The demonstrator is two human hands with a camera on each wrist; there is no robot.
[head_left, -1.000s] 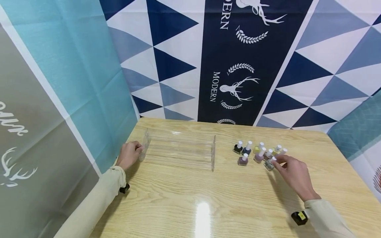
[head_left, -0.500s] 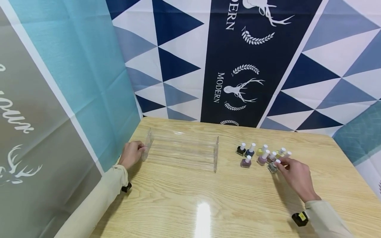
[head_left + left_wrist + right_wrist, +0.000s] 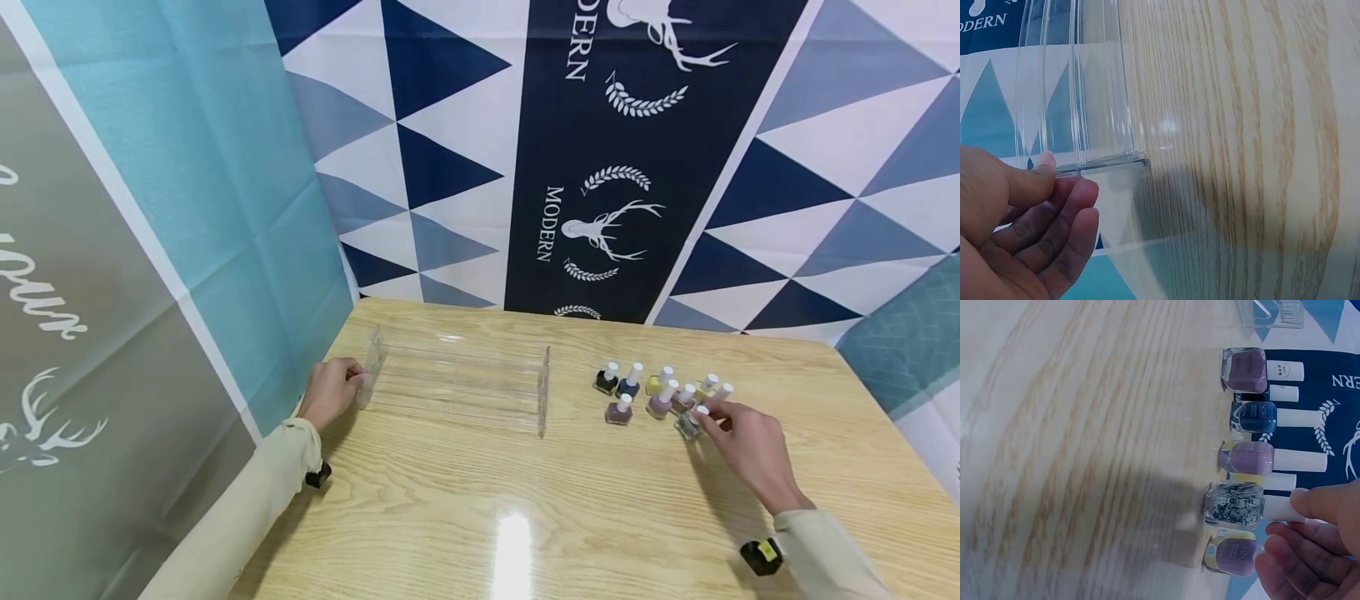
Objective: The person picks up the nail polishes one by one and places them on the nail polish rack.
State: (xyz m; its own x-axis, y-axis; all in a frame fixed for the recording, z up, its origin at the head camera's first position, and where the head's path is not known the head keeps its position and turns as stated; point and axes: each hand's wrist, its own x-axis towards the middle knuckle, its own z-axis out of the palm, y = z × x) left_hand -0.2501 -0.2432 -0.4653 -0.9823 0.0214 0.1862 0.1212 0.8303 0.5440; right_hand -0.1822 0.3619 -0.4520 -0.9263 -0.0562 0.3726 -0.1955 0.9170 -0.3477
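Note:
My left hand [image 3: 330,392] pinches the left end panel of a clear acrylic display rack [image 3: 543,392] between thumb and fingers; the left wrist view shows this grip on the panel's edge [image 3: 1110,164]. Over on the right, my right hand [image 3: 750,446] pinches the white cap of a clear nail polish bottle with black-and-white flakes [image 3: 1235,505]. That bottle is upright, close to the table. Around it stand other white-capped nail polish bottles: a mauve one [image 3: 618,411], a black one [image 3: 606,382], a dark blue one [image 3: 629,386], a lilac one [image 3: 660,405] and yellow ones partly hidden.
The wood-grain table [image 3: 420,500] extends in front of the rack and bottles. Patterned cloth [image 3: 450,167] hangs behind the table's back edge, and a teal and grey cloth [image 3: 225,208] hangs along the left side.
The head view has shifted slightly. Both hands keep their grips, the left on the rack and the right on the flaked nail polish bottle's cap, with little movement.

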